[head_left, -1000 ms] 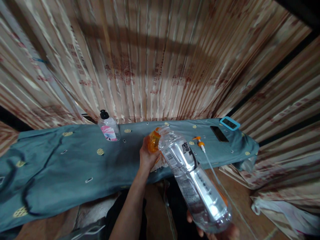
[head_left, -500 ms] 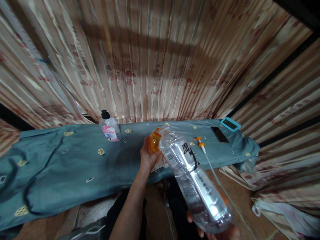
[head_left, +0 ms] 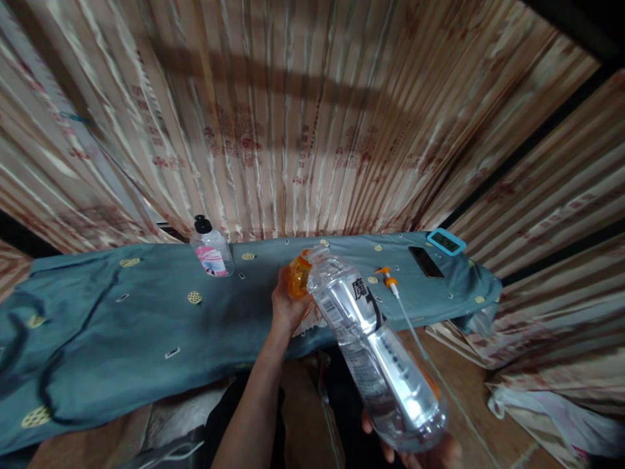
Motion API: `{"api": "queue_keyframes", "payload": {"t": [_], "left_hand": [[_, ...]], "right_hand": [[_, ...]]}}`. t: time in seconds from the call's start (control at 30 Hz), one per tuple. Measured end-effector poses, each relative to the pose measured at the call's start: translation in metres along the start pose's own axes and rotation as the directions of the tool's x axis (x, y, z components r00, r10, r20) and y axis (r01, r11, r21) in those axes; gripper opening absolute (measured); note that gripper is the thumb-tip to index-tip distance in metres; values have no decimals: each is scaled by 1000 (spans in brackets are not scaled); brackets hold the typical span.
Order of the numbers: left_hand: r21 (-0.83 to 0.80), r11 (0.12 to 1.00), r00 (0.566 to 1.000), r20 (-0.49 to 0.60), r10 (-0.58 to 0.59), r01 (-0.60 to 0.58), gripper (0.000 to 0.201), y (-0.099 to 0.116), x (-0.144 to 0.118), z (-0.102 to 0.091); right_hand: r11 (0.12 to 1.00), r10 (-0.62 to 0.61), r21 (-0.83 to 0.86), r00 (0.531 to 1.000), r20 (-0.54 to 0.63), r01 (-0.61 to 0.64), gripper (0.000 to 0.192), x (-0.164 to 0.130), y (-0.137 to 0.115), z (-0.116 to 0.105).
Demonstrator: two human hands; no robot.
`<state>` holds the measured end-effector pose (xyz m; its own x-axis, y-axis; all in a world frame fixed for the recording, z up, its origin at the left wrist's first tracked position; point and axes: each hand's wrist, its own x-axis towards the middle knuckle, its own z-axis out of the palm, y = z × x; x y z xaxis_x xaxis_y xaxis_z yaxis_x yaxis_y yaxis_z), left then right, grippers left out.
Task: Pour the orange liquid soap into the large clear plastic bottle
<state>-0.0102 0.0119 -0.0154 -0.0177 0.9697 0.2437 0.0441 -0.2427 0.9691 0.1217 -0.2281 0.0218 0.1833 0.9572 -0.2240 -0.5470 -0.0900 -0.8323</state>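
Note:
My right hand (head_left: 420, 453) grips the base of a large clear plastic bottle (head_left: 374, 348) with black print, tilted so its open mouth points at the top of an orange bottle (head_left: 299, 277). My left hand (head_left: 288, 306) wraps around that orange bottle, which stands on the teal cloth-covered table (head_left: 146, 312). Only my right hand's fingertips show under the clear bottle's base. An orange-and-white pump head (head_left: 390, 281) with its long tube lies on the cloth just right of the bottles.
A small clear bottle with a pink label and black cap (head_left: 211, 251) stands at the table's back. A black phone (head_left: 426, 262) and a blue-framed device (head_left: 445, 241) lie at the right end. Striped curtains (head_left: 303, 130) hang behind. A white bag (head_left: 551, 410) lies on the floor at right.
None beyond a slight shift of the view; both hands and the two bottles keep their positions.

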Motion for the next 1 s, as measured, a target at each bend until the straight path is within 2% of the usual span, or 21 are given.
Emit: {"api": "queue_keyframes", "payload": {"t": [0.23,0.4,0.53,0.63,0.83,1.0], "left_hand": [[15,999,999,10,-34,34,49,6,-1,-1],[-6,1000,1000,5,-30,30,46,6,-1,-1],[-16,1000,1000,4,-22,22,46,6,-1,-1],[-20,999,999,-3,-33,33,47,6,-1,0],[-34,999,1000,7,-28,28,52,4,-1,1],[-3,999,999,5,-32,32,50,3,-1,0]], "right_hand": [[1000,1,19,1000,-25,-1,108,-1,-3,9],[994,-35,100,996,-78,43,127,0,-7,27],[993,-21,114,995,-102,33,133,0,-9,33],[998,-23,52,998,-62,26,129,-1,-9,27],[1000,-11,25,1000,2,11,107,0,-4,13],[1000,-30,3,1000,-4,30,105,1,-1,8]]}}
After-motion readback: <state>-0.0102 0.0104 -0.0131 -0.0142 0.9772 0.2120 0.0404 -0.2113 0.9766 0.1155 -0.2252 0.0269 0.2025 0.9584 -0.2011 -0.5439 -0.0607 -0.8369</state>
